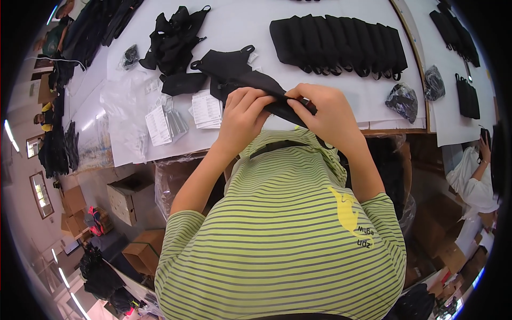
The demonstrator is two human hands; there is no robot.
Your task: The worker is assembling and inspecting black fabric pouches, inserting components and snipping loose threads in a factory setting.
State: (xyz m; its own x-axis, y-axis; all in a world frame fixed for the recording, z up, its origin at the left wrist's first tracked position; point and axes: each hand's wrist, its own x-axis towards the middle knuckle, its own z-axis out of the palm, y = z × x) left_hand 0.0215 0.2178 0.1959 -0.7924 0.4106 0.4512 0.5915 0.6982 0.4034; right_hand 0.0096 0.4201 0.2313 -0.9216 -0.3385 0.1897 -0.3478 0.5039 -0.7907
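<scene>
A black fabric garment with small strap loops lies partly on the white-covered table, its near edge lifted toward me. My left hand pinches that edge between thumb and fingers. Close beside it, my right hand grips the same edge, with fingers curled over the cloth. Between the two hands the fabric is bunched into a narrow fold. Just left of my left hand lie stacks of white printed cards. Behind the garment sits a loose heap of similar black garments.
A row of folded black garments overlaps at the back right. Clear plastic bags lie at the left; a bagged black bundle rests near the right edge. Cardboard boxes stand below. Another person is at far right.
</scene>
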